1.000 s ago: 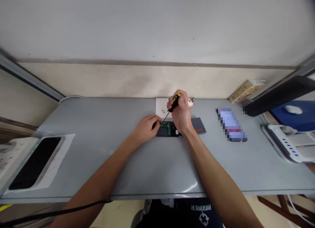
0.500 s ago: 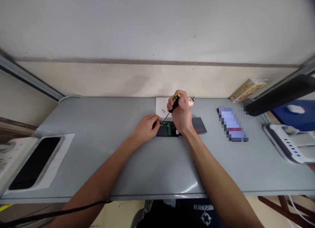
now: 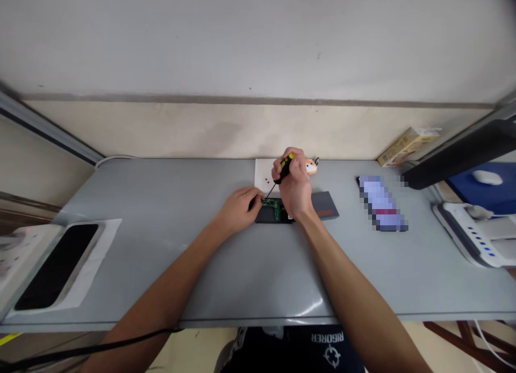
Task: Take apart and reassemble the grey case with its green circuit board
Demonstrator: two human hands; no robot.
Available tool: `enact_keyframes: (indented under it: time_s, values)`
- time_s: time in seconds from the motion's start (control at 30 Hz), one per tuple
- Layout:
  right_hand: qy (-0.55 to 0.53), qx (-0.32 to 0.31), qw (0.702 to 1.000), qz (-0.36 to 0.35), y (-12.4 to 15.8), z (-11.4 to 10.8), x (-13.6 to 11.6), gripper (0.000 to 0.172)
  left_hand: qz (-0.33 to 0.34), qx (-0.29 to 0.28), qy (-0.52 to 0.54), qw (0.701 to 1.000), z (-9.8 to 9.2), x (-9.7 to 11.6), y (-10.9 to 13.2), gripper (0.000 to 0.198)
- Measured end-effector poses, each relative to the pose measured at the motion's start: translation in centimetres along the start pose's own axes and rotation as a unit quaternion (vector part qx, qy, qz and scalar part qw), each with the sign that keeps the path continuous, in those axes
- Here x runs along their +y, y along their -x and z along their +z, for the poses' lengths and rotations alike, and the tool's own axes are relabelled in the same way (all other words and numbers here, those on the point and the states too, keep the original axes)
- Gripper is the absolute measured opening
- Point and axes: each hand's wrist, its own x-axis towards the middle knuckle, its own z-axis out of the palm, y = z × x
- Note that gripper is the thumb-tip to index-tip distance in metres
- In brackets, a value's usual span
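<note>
My right hand (image 3: 295, 187) is closed around a black and yellow screwdriver (image 3: 283, 170), whose thin shaft slants down to the left onto a green circuit board (image 3: 273, 207). The board lies in a dark flat case (image 3: 269, 215) in the middle of the grey table (image 3: 169, 244). My left hand (image 3: 238, 208) rests at the left end of the case, fingers curled against its edge. A grey cover plate (image 3: 324, 205) with an orange mark lies just right of my right hand. Behind the hands a white sheet (image 3: 264, 179) carries two small dark screws (image 3: 266, 180).
A small orange and white object (image 3: 310, 167) sits behind my right hand. To the right lie a pixelated phone-like item (image 3: 381, 203), a cardboard box (image 3: 407, 144), a white power strip (image 3: 470, 232) and a dark monitor edge (image 3: 459, 155). A white device with a black screen (image 3: 56, 265) sits at left.
Almost nothing differs. My right hand with the screwdriver has edged very slightly to the left; my left hand stays at the case.
</note>
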Motion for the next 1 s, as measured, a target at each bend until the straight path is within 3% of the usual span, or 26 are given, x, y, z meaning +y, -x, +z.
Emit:
enact_keyframes:
  time_s: [0.17, 0.5, 1.0]
  values:
    - [0.023, -0.003, 1.0, 0.022, 0.12, 0.18, -0.23, 0.03, -0.003, 0.001, -0.003, 1.0, -0.02, 0.09, -0.06, 0.019]
    - [0.012, -0.005, 1.0, -0.009, 0.08, 0.32, 0.14, 0.031, -0.003, 0.0, 0.001, 1.0, 0.07, -0.07, -0.11, 0.02]
    - [0.015, -0.005, 1.0, 0.0, 0.21, 0.47, -0.17, 0.027, -0.006, 0.002, 0.002, 1.0, 0.1, -0.12, -0.07, 0.019]
